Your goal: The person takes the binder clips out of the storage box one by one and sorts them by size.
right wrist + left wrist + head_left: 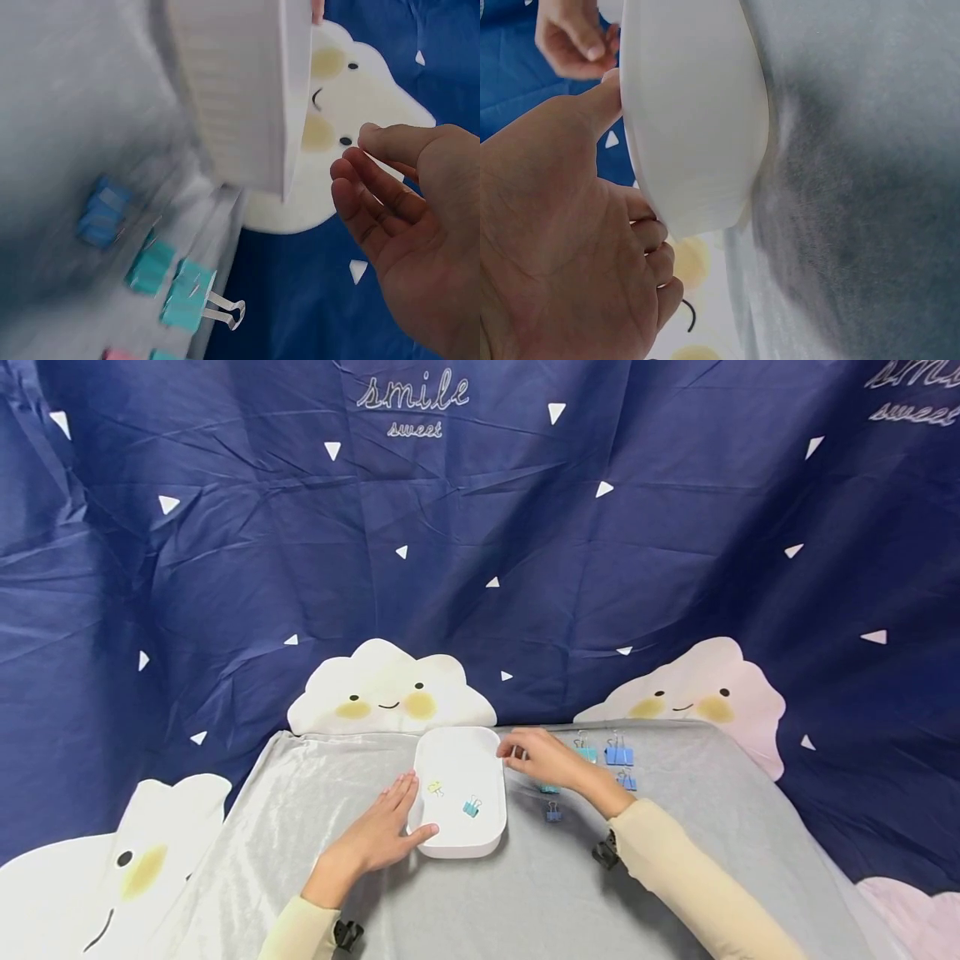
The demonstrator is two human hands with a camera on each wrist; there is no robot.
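A white box with rounded corners sits on the grey cloth. A yellow binder clip and a teal binder clip lie within its outline. My left hand rests on the box's left rim, its fingers along the side and its thumb across the near corner; the fingertips are partly hidden behind the rim in the left wrist view. By the far right corner hovers my right hand, fingers loosely bent. In the right wrist view, nothing shows between its thumb and fingers, which are apart from the box.
Right of the box, several binder clips lie on the cloth: a larger blue clip, a teal clip and a small blue clip among them. Part of a pink item shows too. A navy curtain hangs behind.
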